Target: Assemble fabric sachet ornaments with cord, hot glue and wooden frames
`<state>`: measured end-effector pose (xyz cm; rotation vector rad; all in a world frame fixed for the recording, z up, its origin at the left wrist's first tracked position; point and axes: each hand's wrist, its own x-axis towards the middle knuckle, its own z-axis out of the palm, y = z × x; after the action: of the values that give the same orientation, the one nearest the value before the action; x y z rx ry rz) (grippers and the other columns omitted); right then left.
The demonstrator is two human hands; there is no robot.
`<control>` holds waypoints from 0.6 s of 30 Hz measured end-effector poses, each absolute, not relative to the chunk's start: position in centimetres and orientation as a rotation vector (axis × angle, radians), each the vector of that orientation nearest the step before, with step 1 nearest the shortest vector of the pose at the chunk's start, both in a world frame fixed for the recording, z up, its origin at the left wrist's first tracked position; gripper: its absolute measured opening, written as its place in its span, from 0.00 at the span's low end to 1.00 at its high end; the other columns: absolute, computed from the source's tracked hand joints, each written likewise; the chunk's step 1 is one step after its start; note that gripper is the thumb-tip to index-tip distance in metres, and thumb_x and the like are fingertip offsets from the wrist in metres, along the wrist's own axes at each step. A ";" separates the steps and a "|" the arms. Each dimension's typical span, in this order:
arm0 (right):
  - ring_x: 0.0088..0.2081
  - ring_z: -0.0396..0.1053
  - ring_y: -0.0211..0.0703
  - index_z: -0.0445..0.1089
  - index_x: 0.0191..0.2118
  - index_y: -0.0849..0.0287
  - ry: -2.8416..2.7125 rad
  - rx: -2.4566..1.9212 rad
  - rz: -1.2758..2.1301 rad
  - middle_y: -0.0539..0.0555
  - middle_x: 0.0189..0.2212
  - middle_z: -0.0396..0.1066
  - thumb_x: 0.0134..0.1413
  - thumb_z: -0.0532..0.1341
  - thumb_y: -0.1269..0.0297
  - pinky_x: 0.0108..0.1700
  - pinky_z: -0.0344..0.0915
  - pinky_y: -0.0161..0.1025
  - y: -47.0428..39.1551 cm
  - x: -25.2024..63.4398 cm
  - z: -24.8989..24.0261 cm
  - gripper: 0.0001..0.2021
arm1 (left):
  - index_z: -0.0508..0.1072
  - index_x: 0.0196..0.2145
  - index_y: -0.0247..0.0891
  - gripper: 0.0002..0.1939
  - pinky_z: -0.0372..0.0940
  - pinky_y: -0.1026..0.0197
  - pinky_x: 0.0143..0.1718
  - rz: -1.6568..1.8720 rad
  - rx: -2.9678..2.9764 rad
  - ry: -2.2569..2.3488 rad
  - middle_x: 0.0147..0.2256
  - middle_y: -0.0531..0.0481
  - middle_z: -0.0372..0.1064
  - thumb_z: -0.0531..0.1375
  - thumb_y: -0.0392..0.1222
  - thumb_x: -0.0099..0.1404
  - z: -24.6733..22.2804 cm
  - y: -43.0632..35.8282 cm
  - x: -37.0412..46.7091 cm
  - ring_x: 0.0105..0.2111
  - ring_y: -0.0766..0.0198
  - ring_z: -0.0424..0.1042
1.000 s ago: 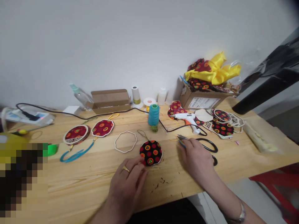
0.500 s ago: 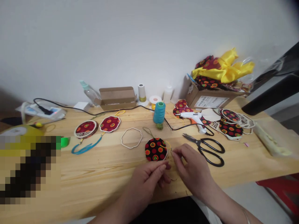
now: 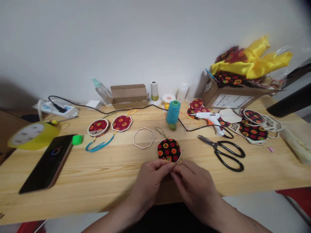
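A round ornament (image 3: 169, 150) in black fabric with red and orange flowers lies before me, its pale scalloped edge showing and a green loop (image 3: 160, 131) at the top. A thin yellow cord (image 3: 165, 160) runs from its lower edge to my fingers. My left hand (image 3: 154, 178) is closed in a pinch on that cord. Against it, fingertips touching, my right hand (image 3: 195, 184) is closed too, pinching at the same place; the cord's end is hidden between them. Black-handled scissors (image 3: 216, 149) lie open to the right. An empty scalloped frame (image 3: 143, 138) is at the left.
Farther left are two finished-looking red ornaments (image 3: 122, 123), a phone (image 3: 50, 163) and yellow tape (image 3: 35, 136). A teal thread cone (image 3: 173, 112) stands behind; a white glue gun (image 3: 209, 118) trails a black cable. At the back right sits a cardboard box (image 3: 227, 95) of fabric.
My right hand has moved left, bringing its fingertips against my left hand's. The yellow cord now leads down to the fingers instead of out to the right. The view has shifted slightly.
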<state>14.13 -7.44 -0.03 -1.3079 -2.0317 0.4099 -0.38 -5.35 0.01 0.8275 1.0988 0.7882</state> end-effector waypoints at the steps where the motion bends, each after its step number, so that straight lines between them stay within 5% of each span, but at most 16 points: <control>1: 0.28 0.66 0.38 0.69 0.29 0.59 -2.012 -1.313 0.467 0.52 0.26 0.69 0.56 0.54 0.71 0.29 0.60 0.35 -7.4 14.2 0.1 0.08 | 0.77 0.24 0.37 0.10 0.61 0.63 0.33 0.787 0.856 1.135 0.24 0.53 0.73 0.62 0.45 0.56 0.0 -5.3 -0.5 0.27 0.66 0.68; 6: 0.31 0.68 0.38 0.71 0.36 0.58 -1.633 -1.365 1.060 0.52 0.29 0.70 0.53 0.58 0.67 0.32 0.64 0.36 -6.0 15.4 0.9 0.06 | 0.78 0.26 0.39 0.08 0.62 0.63 0.34 0.727 1.033 1.198 0.26 0.53 0.75 0.63 0.46 0.55 0.7 -5.3 -1.0 0.29 0.64 0.70; 11: 0.23 0.65 0.32 0.73 0.41 0.57 -1.210 -1.038 1.974 0.46 0.22 0.68 0.48 0.61 0.69 0.28 0.63 0.31 -4.6 16.3 0.8 0.12 | 0.79 0.24 0.41 0.06 0.63 0.61 0.37 0.563 1.011 1.006 0.27 0.52 0.76 0.63 0.42 0.55 1.2 -5.6 -1.1 0.30 0.63 0.72; 18: 0.20 0.64 0.31 0.73 0.28 0.62 -1.026 -0.889 2.119 0.48 0.22 0.69 0.42 0.67 0.65 0.23 0.60 0.30 -4.6 16.1 -0.3 0.07 | 0.78 0.28 0.36 0.05 0.64 0.61 0.41 0.509 0.852 0.858 0.29 0.49 0.77 0.65 0.41 0.54 0.8 -5.7 -1.0 0.33 0.63 0.74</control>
<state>16.11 -4.57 -0.33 -0.8892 -1.0265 2.1193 -0.98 -5.67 0.83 0.8517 0.8576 0.5091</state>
